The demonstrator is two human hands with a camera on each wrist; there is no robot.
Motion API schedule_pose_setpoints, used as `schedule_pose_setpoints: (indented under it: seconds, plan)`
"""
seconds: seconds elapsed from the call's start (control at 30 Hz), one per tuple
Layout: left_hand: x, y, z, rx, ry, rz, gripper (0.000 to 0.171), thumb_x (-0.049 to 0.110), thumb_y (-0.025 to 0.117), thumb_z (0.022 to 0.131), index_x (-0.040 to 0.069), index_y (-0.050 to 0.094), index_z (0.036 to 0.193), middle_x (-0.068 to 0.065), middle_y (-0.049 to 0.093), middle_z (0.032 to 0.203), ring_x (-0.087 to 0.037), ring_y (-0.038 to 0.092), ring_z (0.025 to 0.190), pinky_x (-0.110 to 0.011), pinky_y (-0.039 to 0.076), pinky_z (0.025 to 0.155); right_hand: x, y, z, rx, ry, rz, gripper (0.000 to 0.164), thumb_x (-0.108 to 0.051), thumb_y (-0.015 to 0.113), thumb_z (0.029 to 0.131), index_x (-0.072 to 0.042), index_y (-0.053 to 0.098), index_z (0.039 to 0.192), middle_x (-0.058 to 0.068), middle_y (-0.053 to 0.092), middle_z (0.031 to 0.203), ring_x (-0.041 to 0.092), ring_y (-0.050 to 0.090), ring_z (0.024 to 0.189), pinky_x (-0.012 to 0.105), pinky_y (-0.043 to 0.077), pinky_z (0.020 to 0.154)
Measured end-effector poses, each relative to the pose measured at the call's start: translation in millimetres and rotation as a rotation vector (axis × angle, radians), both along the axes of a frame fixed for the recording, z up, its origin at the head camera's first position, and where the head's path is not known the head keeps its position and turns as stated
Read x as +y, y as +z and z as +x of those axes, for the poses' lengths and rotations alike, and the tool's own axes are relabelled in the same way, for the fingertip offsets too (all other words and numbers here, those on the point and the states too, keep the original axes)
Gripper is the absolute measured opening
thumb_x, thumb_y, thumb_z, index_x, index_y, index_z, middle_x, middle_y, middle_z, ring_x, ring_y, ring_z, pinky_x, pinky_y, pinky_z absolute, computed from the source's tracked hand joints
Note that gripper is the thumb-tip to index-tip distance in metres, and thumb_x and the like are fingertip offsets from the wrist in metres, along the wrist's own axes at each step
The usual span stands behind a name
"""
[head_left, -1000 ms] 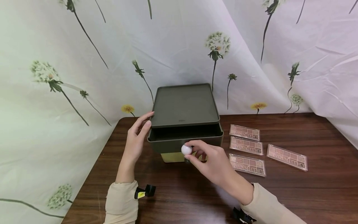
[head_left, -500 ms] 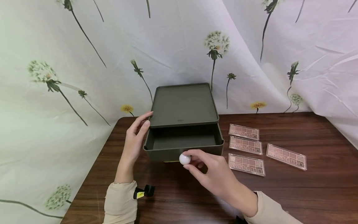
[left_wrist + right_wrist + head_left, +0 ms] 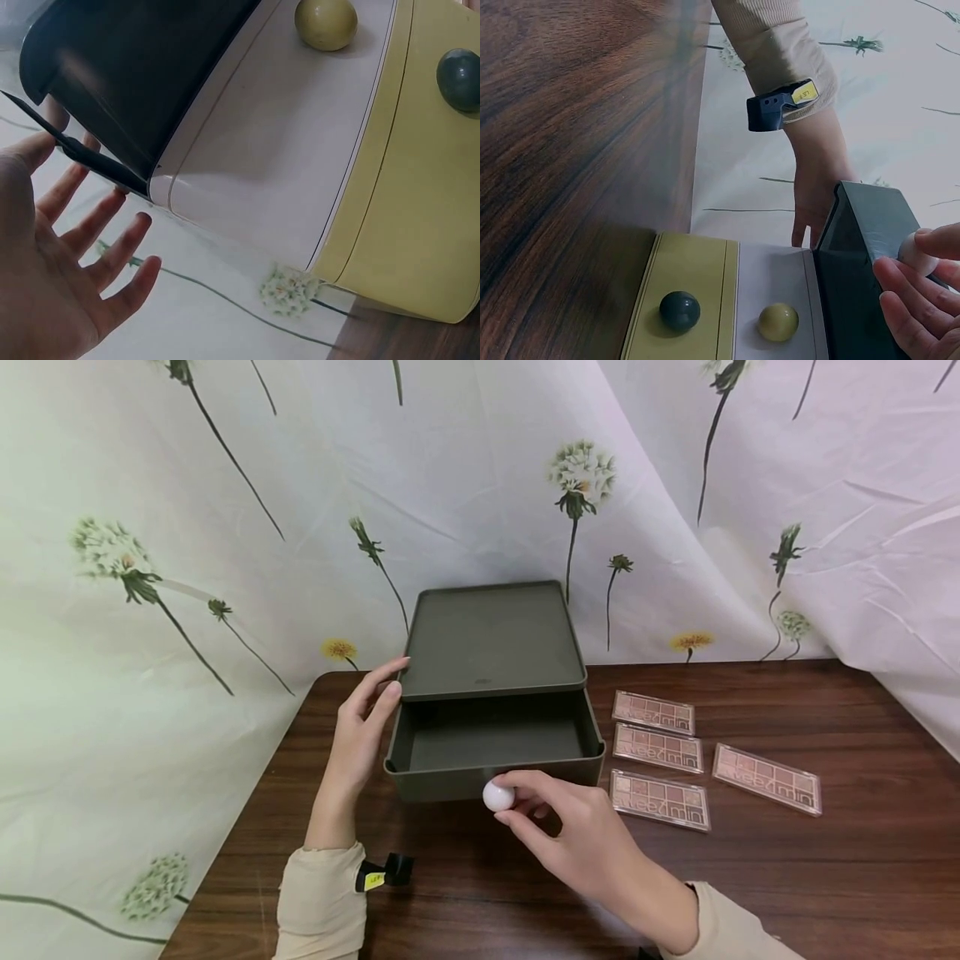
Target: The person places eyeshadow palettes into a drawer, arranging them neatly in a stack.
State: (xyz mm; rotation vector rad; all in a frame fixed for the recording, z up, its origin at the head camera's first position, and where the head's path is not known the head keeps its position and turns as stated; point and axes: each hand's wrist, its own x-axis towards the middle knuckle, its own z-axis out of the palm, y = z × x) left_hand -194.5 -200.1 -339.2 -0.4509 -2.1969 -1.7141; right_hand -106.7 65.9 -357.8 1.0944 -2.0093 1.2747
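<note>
A small chest of drawers has a dark green top [image 3: 495, 639], a white middle drawer [image 3: 277, 112] and a yellow bottom drawer [image 3: 397, 210]. Its green top drawer [image 3: 438, 787] stands pulled out, its floor bare. Thumb and fingers of my right hand [image 3: 581, 839] pinch the round white knob [image 3: 498, 796] on that drawer's front. At the chest's upper left edge, my left hand [image 3: 362, 727] rests its fingertips, the fingers extended and spread. A yellow knob [image 3: 778, 322] sits on the white drawer, a dark green knob [image 3: 679, 310] on the yellow one.
Several clear-cased eyeshadow palettes lie flat right of the chest; the nearest palette [image 3: 660, 800] is close to my right hand, and another palette [image 3: 767, 779] lies farther right. Behind the dark wooden table [image 3: 750, 877] hangs a white dandelion-print cloth [image 3: 480, 485].
The green top drawer has come farther out toward me, with my right hand on its knob. My left hand has stayed at the chest's left edge.
</note>
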Motion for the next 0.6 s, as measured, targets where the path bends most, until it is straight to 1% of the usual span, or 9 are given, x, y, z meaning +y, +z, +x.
schedule_pose_setpoints:
  seconds: [0.43, 0.6]
  plan:
    - [-0.9, -0.7, -1.0, -0.001, -0.004, -0.008, 0.038, 0.023, 0.050, 0.105, 0.014, 0.056, 0.142, 0.002, 0.051, 0.144, -0.015, 0.048, 0.119, -0.027, 0.037, 0.098, -0.2, -2.7, 1.6, 0.027, -0.008, 0.009, 0.029, -0.007, 0.074, 0.089, -0.006, 0.063, 0.117, 0.002, 0.073, 0.096, 0.005, 0.068, 0.077, 0.018, 0.052, 0.068]
    - [-0.8, -0.5, -1.5, -0.002, 0.002, -0.009, 0.038, 0.023, 0.050, 0.105, 0.014, 0.056, 0.141, 0.002, 0.051, 0.144, -0.015, 0.049, 0.119, -0.027, 0.037, 0.098, 2.4, -3.6, 2.9, 0.030, -0.003, 0.026, 0.031, -0.009, 0.072, 0.092, -0.005, 0.063, 0.121, 0.004, 0.072, 0.102, 0.005, 0.068, 0.078, 0.018, 0.052, 0.070]
